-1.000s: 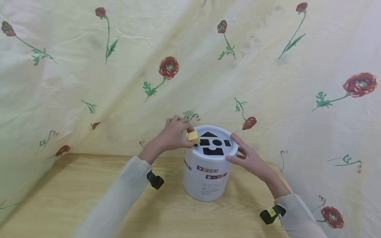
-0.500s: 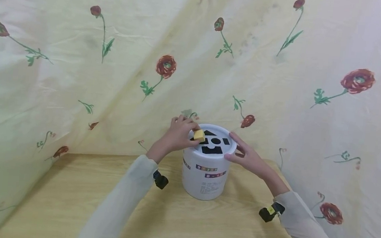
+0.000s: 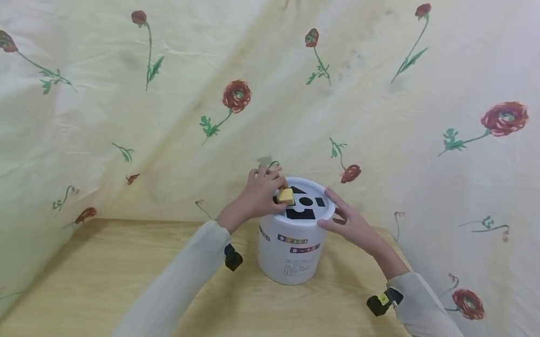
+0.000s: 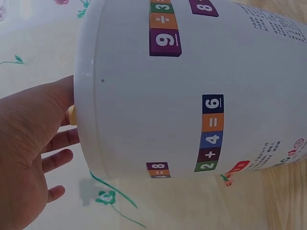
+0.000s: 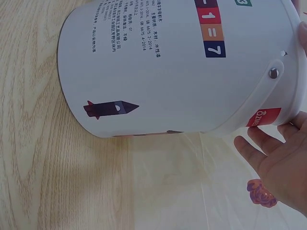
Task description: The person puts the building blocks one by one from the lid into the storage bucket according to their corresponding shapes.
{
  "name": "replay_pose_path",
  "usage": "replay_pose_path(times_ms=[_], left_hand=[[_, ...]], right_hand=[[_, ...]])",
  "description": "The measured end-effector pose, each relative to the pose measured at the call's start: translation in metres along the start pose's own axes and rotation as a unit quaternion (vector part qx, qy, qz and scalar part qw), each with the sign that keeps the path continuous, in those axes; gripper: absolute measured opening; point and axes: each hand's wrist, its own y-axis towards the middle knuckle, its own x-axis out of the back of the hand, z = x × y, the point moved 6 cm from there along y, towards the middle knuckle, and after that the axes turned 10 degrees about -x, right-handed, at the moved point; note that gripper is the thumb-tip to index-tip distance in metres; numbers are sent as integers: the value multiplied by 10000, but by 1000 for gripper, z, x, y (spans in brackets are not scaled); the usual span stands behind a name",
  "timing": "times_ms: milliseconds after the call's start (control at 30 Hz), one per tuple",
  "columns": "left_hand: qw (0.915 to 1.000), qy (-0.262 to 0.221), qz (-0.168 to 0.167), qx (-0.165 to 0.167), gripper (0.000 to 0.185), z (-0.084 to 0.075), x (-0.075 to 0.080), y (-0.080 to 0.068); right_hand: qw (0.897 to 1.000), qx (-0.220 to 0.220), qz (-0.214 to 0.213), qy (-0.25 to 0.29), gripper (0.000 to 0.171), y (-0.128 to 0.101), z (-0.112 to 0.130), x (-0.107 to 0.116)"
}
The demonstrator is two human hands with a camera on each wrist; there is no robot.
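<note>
One yellow block – one bucket – two hands.

- The white plastic bucket carries strips of coloured squares with sums. In the left wrist view one strip reads "2 + 4 = 6"; another shows "9 ÷ 3"; a lone "8" sits on a purple square near the lid and another at the top edge.
- In the right wrist view a strip on the bucket ends "1 = 7".
- A red label on the rim reads roughly "QZM"; the rest is unclear.
- Small black print includes "GB 6675" and "2014".
</note>
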Motion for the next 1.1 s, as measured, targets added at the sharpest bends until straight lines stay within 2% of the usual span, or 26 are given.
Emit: replay_pose_path(times_ms=[200,467,800,1100], left_hand=[[9999,87,-18,70,38,-2,0,2],[9994,249,150,182,42,-4,-4,6],[9995,92,106,273,41,2,-7,3],[9995,10,130,290,42,1,-11,5]], right_hand=[[10000,-29,-5,0,90,-1,1,0],[10000,-12,20,30,89,-1,-1,-1],[10000,-33,55,14,90,0,2,-3],[10000,-18,6,19,89,-1,-1,-1]])
